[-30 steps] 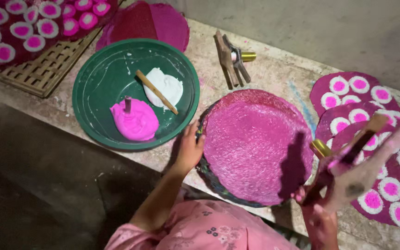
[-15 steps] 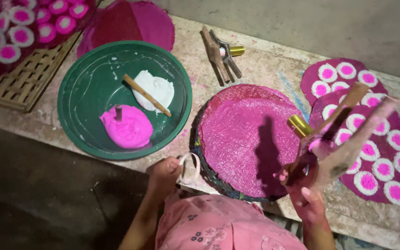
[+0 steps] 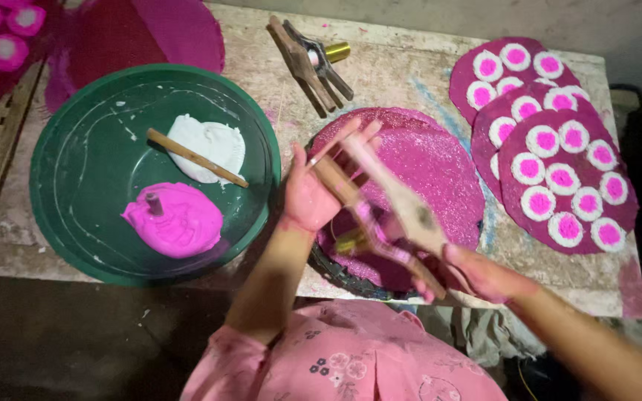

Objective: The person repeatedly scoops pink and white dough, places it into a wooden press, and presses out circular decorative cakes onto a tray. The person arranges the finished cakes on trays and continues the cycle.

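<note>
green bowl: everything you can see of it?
The green bowl is round, wide and shallow, plastic-looking, streaked with white smears. It sits upright on the table, left of the pink tray. Inside lie a white dough lump with a wooden stick across it and a pink dough lump with a short peg. Neither hand touches it.
</note>
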Demonstrator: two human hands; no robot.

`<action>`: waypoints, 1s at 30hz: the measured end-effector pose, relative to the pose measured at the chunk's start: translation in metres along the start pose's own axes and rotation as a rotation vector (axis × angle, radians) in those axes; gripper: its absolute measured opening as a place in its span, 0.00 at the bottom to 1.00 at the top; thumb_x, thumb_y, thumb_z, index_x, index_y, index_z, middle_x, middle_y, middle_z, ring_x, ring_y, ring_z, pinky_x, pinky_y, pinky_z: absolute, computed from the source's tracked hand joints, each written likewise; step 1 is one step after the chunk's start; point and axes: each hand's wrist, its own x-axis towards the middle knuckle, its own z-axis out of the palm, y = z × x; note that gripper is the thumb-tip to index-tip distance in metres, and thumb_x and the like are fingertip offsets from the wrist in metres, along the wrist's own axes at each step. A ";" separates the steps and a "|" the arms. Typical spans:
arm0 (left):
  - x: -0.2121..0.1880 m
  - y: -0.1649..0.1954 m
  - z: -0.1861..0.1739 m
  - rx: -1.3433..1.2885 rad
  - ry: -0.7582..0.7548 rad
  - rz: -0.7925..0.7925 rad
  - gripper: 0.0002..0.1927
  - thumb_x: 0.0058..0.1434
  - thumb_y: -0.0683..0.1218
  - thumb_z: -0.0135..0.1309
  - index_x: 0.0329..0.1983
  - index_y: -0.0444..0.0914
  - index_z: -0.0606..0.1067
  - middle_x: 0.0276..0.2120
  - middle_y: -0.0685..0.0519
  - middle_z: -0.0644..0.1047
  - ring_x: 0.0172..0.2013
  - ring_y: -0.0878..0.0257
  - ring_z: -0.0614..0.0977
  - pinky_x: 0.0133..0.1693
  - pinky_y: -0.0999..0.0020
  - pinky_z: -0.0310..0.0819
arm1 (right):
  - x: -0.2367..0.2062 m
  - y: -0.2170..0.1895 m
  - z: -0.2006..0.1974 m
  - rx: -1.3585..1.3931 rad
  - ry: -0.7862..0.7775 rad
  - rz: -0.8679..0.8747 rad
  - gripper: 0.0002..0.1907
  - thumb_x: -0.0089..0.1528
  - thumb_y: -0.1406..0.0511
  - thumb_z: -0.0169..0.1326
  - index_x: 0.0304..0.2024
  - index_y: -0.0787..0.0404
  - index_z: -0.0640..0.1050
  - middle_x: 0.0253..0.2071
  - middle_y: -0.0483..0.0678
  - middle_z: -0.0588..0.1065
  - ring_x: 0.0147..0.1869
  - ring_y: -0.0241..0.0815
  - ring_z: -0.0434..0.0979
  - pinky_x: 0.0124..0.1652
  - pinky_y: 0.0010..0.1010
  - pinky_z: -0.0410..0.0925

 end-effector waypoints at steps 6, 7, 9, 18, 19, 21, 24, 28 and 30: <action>0.009 -0.021 -0.012 -0.348 -0.125 0.213 0.30 0.74 0.67 0.43 0.62 0.39 0.69 0.42 0.55 0.73 0.48 0.59 0.74 0.65 0.53 0.64 | 0.011 -0.081 0.001 -0.187 0.099 0.475 0.43 0.60 0.37 0.29 0.53 0.62 0.74 0.39 0.54 0.79 0.41 0.45 0.82 0.47 0.36 0.78; 0.010 -0.024 -0.019 -0.356 -0.077 0.249 0.24 0.75 0.65 0.44 0.55 0.41 0.69 0.40 0.56 0.71 0.46 0.60 0.73 0.63 0.54 0.65 | 0.015 -0.088 0.001 -0.216 0.105 0.474 0.42 0.62 0.37 0.30 0.52 0.62 0.74 0.38 0.54 0.78 0.40 0.45 0.81 0.46 0.35 0.79; 0.012 -0.025 -0.034 -0.376 -0.019 0.300 0.19 0.74 0.63 0.45 0.46 0.44 0.69 0.37 0.58 0.70 0.42 0.62 0.72 0.60 0.57 0.66 | 0.026 -0.095 0.003 -0.341 0.139 0.459 0.44 0.64 0.35 0.28 0.45 0.65 0.78 0.33 0.52 0.77 0.34 0.43 0.77 0.38 0.34 0.73; -0.003 -0.002 -0.070 -0.441 -0.023 0.357 0.17 0.70 0.61 0.45 0.38 0.45 0.68 0.30 0.60 0.67 0.35 0.66 0.70 0.49 0.63 0.69 | 0.061 -0.097 0.036 -0.593 0.292 0.431 0.43 0.62 0.35 0.32 0.30 0.65 0.79 0.22 0.47 0.74 0.25 0.40 0.73 0.28 0.36 0.68; -0.004 -0.006 -0.071 -0.433 0.003 0.369 0.16 0.70 0.61 0.45 0.38 0.45 0.67 0.30 0.61 0.67 0.35 0.66 0.70 0.48 0.63 0.69 | 0.061 -0.097 0.037 -0.616 0.267 0.417 0.45 0.64 0.35 0.31 0.28 0.68 0.78 0.20 0.47 0.72 0.24 0.41 0.72 0.28 0.36 0.68; -0.004 -0.015 -0.072 -0.430 0.036 0.374 0.15 0.69 0.60 0.45 0.38 0.46 0.67 0.30 0.61 0.67 0.34 0.66 0.70 0.48 0.64 0.69 | 0.057 -0.098 0.035 -0.623 0.276 0.451 0.46 0.63 0.35 0.31 0.30 0.67 0.80 0.21 0.47 0.74 0.25 0.41 0.73 0.29 0.36 0.68; 0.007 -0.031 -0.075 -0.445 0.054 0.354 0.13 0.68 0.59 0.44 0.36 0.46 0.66 0.29 0.61 0.66 0.33 0.66 0.69 0.47 0.64 0.69 | 0.050 -0.101 0.030 -0.663 0.349 0.492 0.43 0.62 0.35 0.32 0.33 0.64 0.80 0.21 0.47 0.74 0.25 0.40 0.74 0.30 0.37 0.69; 0.031 -0.031 -0.080 -0.378 0.034 0.355 0.14 0.67 0.59 0.44 0.33 0.47 0.65 0.28 0.61 0.65 0.32 0.67 0.68 0.45 0.64 0.67 | 0.050 -0.103 0.026 -0.796 0.440 0.400 0.40 0.64 0.38 0.33 0.33 0.65 0.78 0.21 0.48 0.72 0.25 0.40 0.73 0.30 0.37 0.68; 0.037 -0.024 -0.080 -0.341 0.026 0.357 0.14 0.66 0.60 0.43 0.33 0.47 0.64 0.27 0.61 0.64 0.31 0.67 0.68 0.43 0.64 0.67 | 0.054 -0.102 0.027 -0.799 0.466 0.336 0.37 0.65 0.39 0.34 0.35 0.64 0.77 0.21 0.47 0.72 0.25 0.39 0.73 0.29 0.37 0.68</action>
